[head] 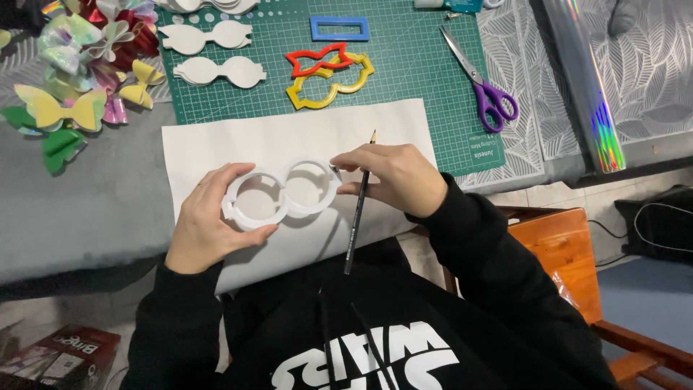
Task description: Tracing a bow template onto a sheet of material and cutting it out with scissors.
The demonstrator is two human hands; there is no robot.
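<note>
Grey worktop (94, 209), a white sheet (289, 133) laid across it under both hands. Left hand (206, 224) curls thumb and fingers around the left loop of a white bow-shaped stencil (280, 193), pressing it flat on the sheet. Right hand (393, 177) pinches a black pencil (359, 206), tip pointing away from the person, fingertips touching the stencil's right loop. Beyond the hands: green cutting mat (404, 79) carrying white bow cut-outs (216, 54), red and yellow stencils (328, 72), a blue rectangular frame (339, 29). Purple-handled scissors (480, 83) beyond the right hand. Finished shiny bows (79, 65) piled beyond the left hand. Wooden chair (563, 253) right of the right arm.
</note>
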